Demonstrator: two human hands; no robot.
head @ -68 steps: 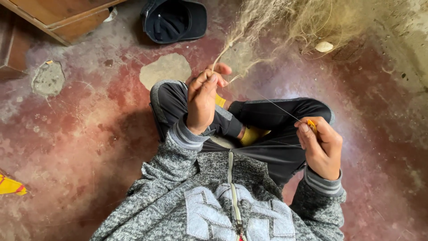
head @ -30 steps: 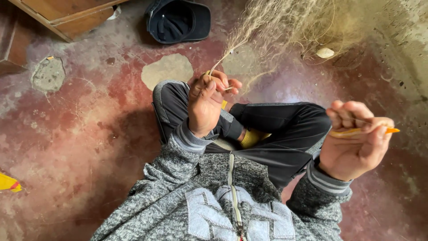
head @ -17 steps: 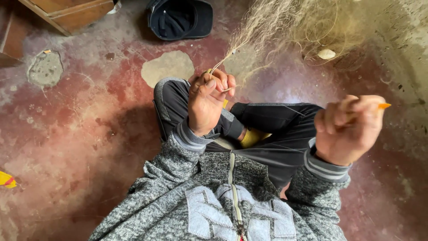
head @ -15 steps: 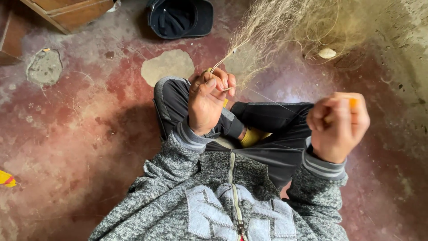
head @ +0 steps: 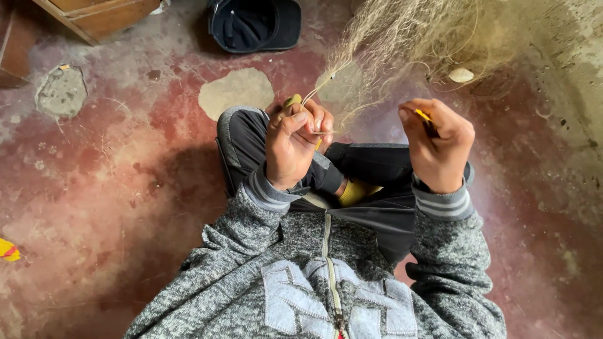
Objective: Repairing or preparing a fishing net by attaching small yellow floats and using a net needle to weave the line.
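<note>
R hand [head: 440,147] back nr net [head: 402,37]

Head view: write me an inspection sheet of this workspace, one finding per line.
Surface: worn red floor with bare grey patches.
Job's things: pale fishing net bunched ahead of the knees; a gathered strand runs to the left hand; orange netting needle in the right hand.
Clutter: dark cap lying upside down; yellow scrap at the left edge; small pale shell-like piece on the net.
Grippers: left hand pinches the net; right hand is closed on the needle.
Cables: nothing seen.
Surroundings: wooden furniture at top left; the person sits cross-legged in a grey jacket.
</note>
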